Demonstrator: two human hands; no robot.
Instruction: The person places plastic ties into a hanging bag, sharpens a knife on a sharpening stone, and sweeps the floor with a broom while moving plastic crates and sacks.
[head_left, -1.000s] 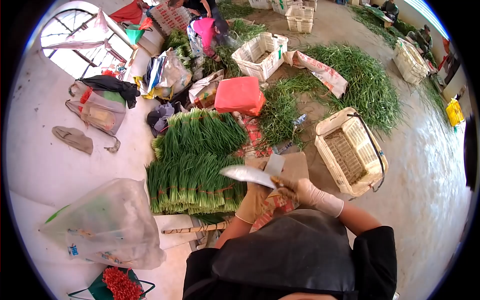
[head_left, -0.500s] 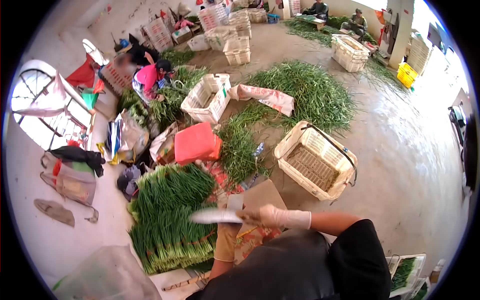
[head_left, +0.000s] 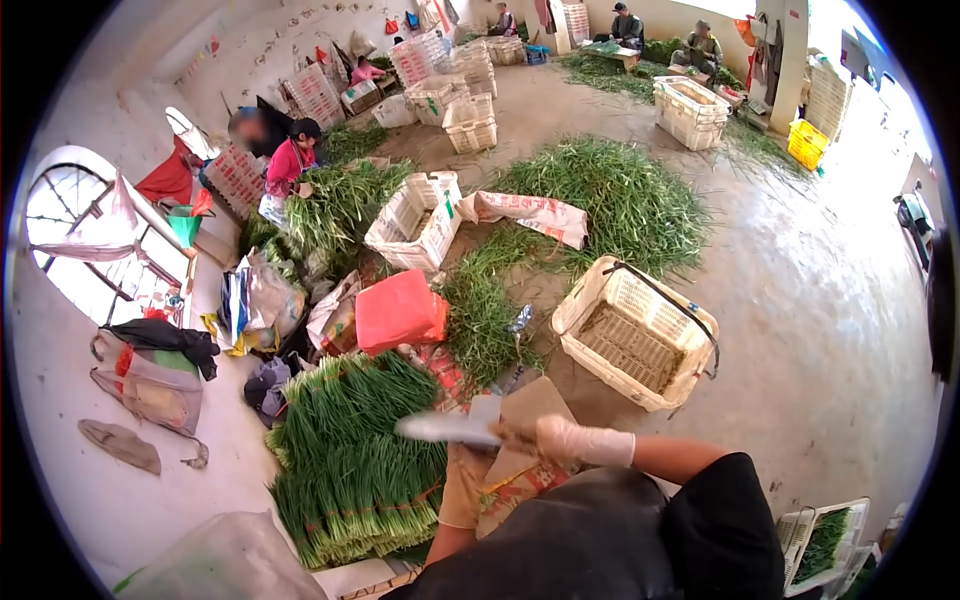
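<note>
My right hand, in a pale glove, is closed around the handle of a knife. The wide knife blade points left, smeared by motion. Under the blade is my left hand in a tan glove; its fingers are mostly hidden. A small pale grey flat piece shows just beyond the blade, and I cannot make out what it is. A brown cardboard sheet lies beside my hands. To their left, bundled green chives are stacked in rows, some tied with red bands.
A cream plastic crate stands on the floor ahead to the right. Farther off are a red covered block, another crate, loose green stalks and a printed sack. A person in pink works at the left.
The view has tilted up slightly, so most things sit lower. The knife and both hands stay close together, with the blade slightly shifted. The person in pink is more upright.
</note>
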